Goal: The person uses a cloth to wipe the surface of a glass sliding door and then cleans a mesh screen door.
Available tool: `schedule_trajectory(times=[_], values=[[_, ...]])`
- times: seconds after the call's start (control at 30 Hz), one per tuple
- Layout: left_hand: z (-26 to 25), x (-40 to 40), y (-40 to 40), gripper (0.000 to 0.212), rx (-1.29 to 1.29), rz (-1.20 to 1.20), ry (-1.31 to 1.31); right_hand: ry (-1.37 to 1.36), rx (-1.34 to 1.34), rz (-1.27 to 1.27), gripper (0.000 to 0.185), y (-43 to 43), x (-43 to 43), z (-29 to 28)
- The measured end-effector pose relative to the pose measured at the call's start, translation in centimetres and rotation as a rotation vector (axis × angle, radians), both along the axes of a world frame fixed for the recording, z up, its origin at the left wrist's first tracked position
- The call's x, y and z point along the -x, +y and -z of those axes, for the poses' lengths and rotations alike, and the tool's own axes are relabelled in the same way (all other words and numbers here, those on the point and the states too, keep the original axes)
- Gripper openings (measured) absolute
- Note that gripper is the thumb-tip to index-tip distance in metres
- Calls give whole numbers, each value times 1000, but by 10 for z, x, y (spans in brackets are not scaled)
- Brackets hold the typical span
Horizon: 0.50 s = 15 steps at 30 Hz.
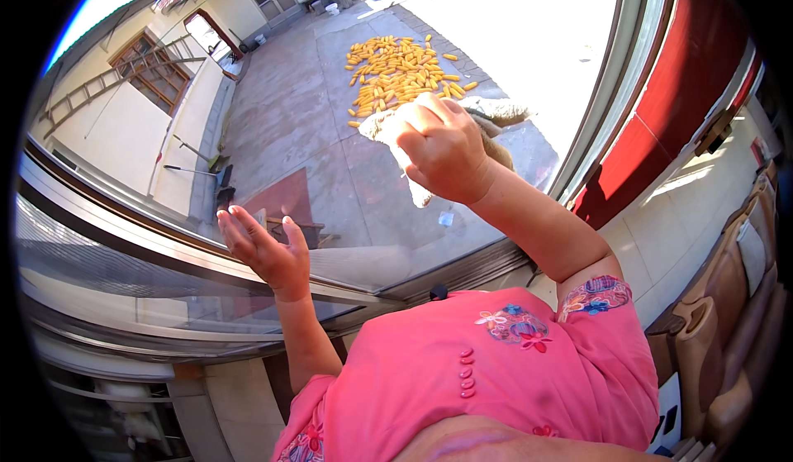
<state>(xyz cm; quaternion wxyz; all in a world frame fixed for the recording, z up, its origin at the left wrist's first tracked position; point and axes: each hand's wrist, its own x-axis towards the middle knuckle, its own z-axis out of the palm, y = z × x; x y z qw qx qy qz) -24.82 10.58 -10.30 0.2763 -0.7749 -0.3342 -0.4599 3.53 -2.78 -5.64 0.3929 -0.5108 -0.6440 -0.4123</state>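
Note:
My right hand (443,149) is raised in front of the window, its fingers curled tightly around what looks like a bunched white and tan cloth (495,115). Parts of the cloth stick out on both sides of the fist, and the gripped middle is hidden. Lower and to the left, my left hand (269,254) is held up with nothing in it, thumb spread away from the fingers. It is close to the window glass (359,260); whether it touches the pane I cannot tell.
A metal window frame (458,270) curves across in front of me. Beyond it, corn cobs (396,68) lie spread on the concrete courtyard (279,96). A ladder (105,87) leans along the left building. A brown leather sofa (706,332) stands at right, beside a red panel (666,99).

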Motion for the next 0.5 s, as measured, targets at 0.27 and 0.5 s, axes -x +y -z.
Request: schedule_trajectory(times=[0.27, 0.5], values=[[3, 10, -1, 85, 30, 21, -22, 142, -437, 331, 16, -17, -87, -81], [2, -4, 2, 88, 2, -5, -15, 80, -171, 53, 20, -15, -29, -24]])
